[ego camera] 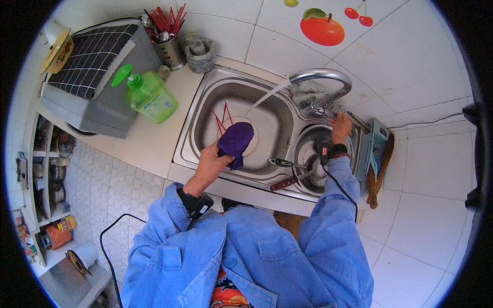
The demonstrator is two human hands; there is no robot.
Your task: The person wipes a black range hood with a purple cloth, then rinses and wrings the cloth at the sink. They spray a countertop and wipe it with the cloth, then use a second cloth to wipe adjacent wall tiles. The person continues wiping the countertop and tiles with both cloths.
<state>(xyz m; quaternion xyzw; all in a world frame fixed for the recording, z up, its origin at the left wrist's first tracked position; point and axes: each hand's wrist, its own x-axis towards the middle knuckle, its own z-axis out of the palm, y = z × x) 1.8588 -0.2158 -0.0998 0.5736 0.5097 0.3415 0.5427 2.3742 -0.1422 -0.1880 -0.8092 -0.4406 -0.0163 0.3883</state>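
Observation:
A folded purple cloth (pixel 235 140) is in my left hand (pixel 210 161), held over the large basin of a stainless steel sink (pixel 275 148). Water runs from the chrome faucet (pixel 323 75) down into that basin. Several thin red chopsticks (pixel 219 124) lean in it behind the cloth. My right hand (pixel 341 129) reaches past the small round basin to the sink's back right corner, by the faucet's base. Its fingers are bent near something clear and pinkish; whether they grip it is hidden. Below that wrist, a ladle with a dark handle (pixel 280 162) and a red-brown-handled utensil (pixel 284 184) rest across the small basin.
Left of the sink stand a green pump bottle (pixel 153 98), a metal holder of chopsticks (pixel 169 52) and a stone mortar (pixel 200 56). A grey appliance (pixel 92 109) bears a checked cloth (pixel 94 57). A grey-blue board (pixel 373 148) stands at the right. Cables hang from both wrists.

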